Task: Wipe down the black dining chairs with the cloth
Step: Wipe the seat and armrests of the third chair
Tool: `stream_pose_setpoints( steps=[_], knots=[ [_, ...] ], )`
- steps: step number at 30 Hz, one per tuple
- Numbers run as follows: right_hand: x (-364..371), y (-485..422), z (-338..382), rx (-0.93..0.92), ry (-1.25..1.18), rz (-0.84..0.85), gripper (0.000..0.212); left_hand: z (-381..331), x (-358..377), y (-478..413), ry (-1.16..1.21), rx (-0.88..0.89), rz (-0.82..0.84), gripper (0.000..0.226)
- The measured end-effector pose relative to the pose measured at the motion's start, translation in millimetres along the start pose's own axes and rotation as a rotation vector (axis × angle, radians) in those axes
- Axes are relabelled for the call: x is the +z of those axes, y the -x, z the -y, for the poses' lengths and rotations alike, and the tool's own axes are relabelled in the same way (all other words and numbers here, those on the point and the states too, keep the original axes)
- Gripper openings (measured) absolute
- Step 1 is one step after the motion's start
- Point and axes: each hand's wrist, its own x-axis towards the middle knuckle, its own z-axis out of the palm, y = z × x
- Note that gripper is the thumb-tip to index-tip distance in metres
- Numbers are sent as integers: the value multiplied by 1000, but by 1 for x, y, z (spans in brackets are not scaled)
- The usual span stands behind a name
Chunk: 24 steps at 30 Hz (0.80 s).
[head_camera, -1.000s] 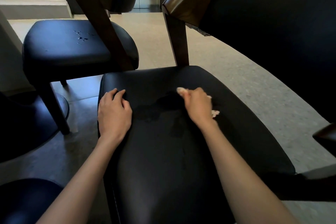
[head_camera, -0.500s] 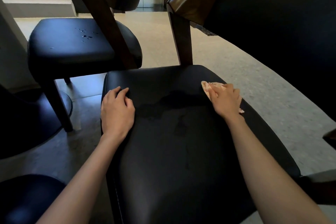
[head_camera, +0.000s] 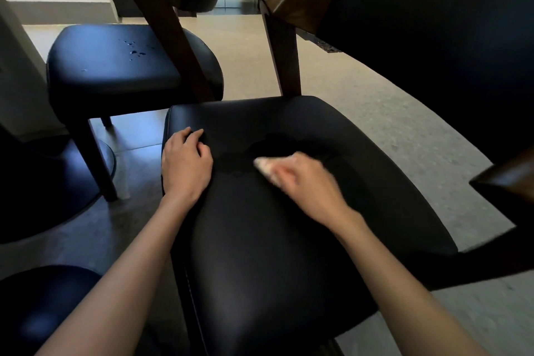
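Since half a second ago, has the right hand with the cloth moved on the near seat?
Yes. The right hand, holding the cloth, swept left from the near seat's right edge toward its middle, nearer the left hand.

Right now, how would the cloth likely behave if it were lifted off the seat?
Probably floppy: the cloth sits bunched small under the right hand, with only a soft edge showing. Likely light, since one hand covers and holds it. Possibly damp and a little clingy, judging by the dark, wet-looking patch on the seat.
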Motion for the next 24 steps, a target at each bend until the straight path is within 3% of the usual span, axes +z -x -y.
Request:
stream_pose_setpoints(
  steps=[3, 5, 7, 10, 12, 15, 19, 22, 24],
  knots=[
    [-15, -28, -54, 270, 260, -276, 41, 2, -1, 2, 4, 15, 31, 41],
    [-20, -36, -84, 523, 367, -202, 45, 4, -1, 2, 8, 14, 38, 41],
    [-19, -37, -97, 606, 370, -155, 48, 3, -1, 2, 10, 11, 36, 42],
    [-7, -43, -87, 542, 272, -193, 39, 2, -1, 1, 13, 6, 24, 42],
    [5, -39, -66, 400, 204, -182, 32, 2, 0, 1, 14, 7, 20, 42],
    [20, -11, -11, 144, 57, -75, 29, 2, -1, 1, 17, 8, 26, 42],
    [4, 24, 28, -34, -94, 58, 32, 2, -2, 1, 24, 9, 27, 41],
    [-22, 8, 2, 63, 87, -147, 38, 2, -2, 2, 31, 18, 35, 41],
    [-33, -9, -23, 256, 325, -130, 50, 3, -3, 3, 32, 23, 44, 42]
  ],
)
